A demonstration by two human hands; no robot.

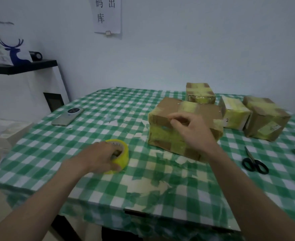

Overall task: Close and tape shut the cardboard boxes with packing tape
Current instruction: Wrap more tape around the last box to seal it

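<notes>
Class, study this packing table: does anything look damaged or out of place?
Yes. The green-and-white checked tablecloth is torn and patchy near its front edge, pale patches showing through. Black-handled scissors lie loose at the right. The brown cardboard boxes look intact.

Both bare forearms reach forward from the bottom corners. The left hand (98,158) is palm down, its fingers (114,153) curled into and around a yellow roll of packing tape (121,156). The right hand (189,128) is raised higher, wrist bent, its fingers (175,119) loosely curled and apparently pinching something too fine to make out.
</notes>
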